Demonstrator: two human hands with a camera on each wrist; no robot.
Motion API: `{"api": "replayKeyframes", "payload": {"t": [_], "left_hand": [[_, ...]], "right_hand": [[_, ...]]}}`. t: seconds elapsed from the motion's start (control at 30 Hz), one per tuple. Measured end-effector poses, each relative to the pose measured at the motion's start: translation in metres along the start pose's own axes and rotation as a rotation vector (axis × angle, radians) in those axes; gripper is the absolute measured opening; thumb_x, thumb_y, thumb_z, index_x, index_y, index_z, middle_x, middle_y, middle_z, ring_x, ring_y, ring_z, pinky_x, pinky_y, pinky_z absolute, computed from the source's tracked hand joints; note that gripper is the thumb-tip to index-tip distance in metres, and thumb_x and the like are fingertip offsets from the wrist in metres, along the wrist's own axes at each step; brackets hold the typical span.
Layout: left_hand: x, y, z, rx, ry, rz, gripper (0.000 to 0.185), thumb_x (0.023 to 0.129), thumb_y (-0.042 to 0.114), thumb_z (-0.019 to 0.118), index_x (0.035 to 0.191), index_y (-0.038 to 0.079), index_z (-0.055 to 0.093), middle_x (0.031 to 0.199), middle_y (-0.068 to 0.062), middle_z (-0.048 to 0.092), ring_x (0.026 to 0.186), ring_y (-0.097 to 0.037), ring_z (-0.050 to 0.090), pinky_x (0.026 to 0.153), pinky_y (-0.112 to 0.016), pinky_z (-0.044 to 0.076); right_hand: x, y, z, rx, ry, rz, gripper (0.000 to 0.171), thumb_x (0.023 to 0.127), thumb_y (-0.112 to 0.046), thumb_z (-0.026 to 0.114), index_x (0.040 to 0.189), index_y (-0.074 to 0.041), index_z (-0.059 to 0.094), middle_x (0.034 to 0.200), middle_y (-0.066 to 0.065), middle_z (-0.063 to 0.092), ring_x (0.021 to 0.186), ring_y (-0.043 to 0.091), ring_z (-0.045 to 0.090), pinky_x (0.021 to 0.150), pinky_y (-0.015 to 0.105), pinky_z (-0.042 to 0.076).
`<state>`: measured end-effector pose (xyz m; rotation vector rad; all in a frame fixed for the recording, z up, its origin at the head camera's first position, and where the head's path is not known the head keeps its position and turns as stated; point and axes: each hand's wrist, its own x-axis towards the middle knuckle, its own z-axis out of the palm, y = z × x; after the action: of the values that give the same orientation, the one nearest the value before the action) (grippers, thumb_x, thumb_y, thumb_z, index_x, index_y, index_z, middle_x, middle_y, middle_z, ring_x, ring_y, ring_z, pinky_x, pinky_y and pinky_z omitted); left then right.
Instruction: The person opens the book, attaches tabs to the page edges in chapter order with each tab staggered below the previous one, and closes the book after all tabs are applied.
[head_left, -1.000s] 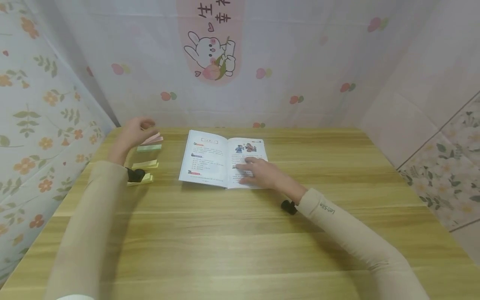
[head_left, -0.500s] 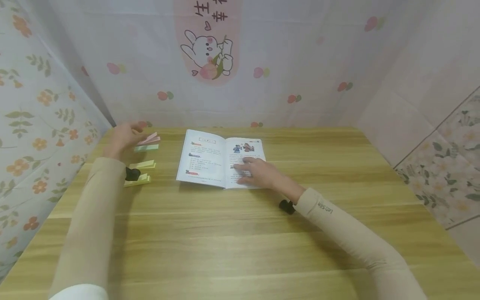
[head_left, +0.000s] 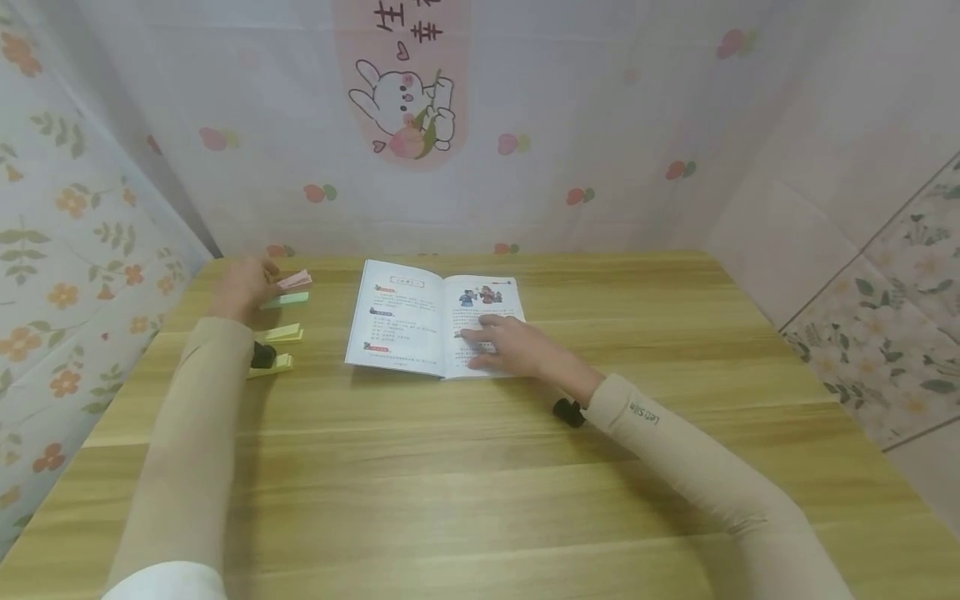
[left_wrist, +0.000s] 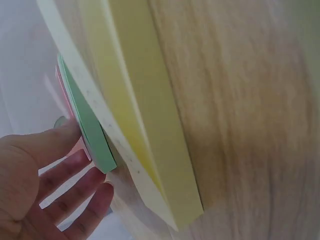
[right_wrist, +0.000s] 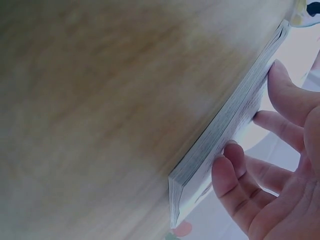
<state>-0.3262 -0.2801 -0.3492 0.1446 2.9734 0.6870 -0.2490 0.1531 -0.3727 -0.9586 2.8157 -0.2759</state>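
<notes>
My left hand is at the left end of the pink sticky notes, at the table's far left. In the left wrist view, the thumb of the left hand reaches the pink notes' edge behind the green sticky notes; several fingers are extended, and the index finger is hidden. My right hand rests with spread fingers on the right page of the open book. In the right wrist view, the right hand's fingertips touch the page near the book's edge.
Two yellow sticky-note pads, one farther and one nearer, lie below the green one. In the left wrist view, a yellow pad has its top sheet lifted. The wooden table meets a printed curtain at the back.
My left hand has come down from above the pink notes to their left end. The right hand stays on the page. The head view has shifted slightly right.
</notes>
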Motion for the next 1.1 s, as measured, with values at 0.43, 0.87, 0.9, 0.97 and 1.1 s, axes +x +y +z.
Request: {"api": "replayKeyframes", "payload": {"t": [0.43,0.87,0.9,0.97,1.1], "left_hand": [[0.000,-0.009,0.001,-0.053,-0.009,-0.020,0.034,0.094,0.010,0.065,0.118,-0.014,0.061,0.117,-0.036,0.058,0.101,-0.049,0.054,0.088,-0.064,0.045],[-0.001,-0.017,0.001,-0.120,0.026,0.031,0.041,0.097,0.018,0.067,0.112,-0.020,0.060,0.116,-0.040,0.056,0.098,-0.048,0.055,0.088,-0.060,0.049],[0.000,-0.016,0.001,-0.131,0.031,0.029,0.046,0.097,0.023,0.068,0.112,-0.020,0.060,0.116,-0.040,0.056,0.098,-0.047,0.055,0.087,-0.059,0.050],[0.002,-0.014,0.000,-0.137,0.056,0.040,0.054,0.097,0.031,0.068,0.113,-0.019,0.060,0.115,-0.038,0.057,0.097,-0.046,0.055,0.087,-0.058,0.050],[0.009,-0.008,-0.003,-0.104,0.123,0.103,0.051,0.093,0.029,0.071,0.112,-0.018,0.062,0.109,-0.038,0.061,0.095,-0.048,0.058,0.086,-0.058,0.048]], "right_hand": [[0.002,-0.005,0.001,0.008,-0.030,0.031,0.057,0.098,-0.042,0.064,0.148,-0.018,0.052,0.154,0.024,0.041,0.138,0.041,0.044,0.110,0.054,0.039],[0.001,-0.004,0.000,0.004,-0.023,0.013,0.055,0.099,-0.040,0.065,0.147,-0.015,0.053,0.152,0.026,0.042,0.138,0.042,0.044,0.112,0.053,0.037],[0.001,-0.004,-0.001,0.002,-0.022,0.012,0.055,0.099,-0.040,0.065,0.147,-0.015,0.053,0.152,0.026,0.042,0.138,0.042,0.044,0.112,0.053,0.037],[0.001,-0.003,-0.001,0.004,-0.022,0.011,0.055,0.099,-0.039,0.065,0.147,-0.015,0.053,0.151,0.026,0.042,0.137,0.042,0.044,0.112,0.053,0.037],[0.000,-0.001,-0.002,0.006,-0.027,0.009,0.055,0.099,-0.039,0.065,0.147,-0.015,0.053,0.152,0.026,0.042,0.138,0.042,0.044,0.112,0.054,0.037]]}}
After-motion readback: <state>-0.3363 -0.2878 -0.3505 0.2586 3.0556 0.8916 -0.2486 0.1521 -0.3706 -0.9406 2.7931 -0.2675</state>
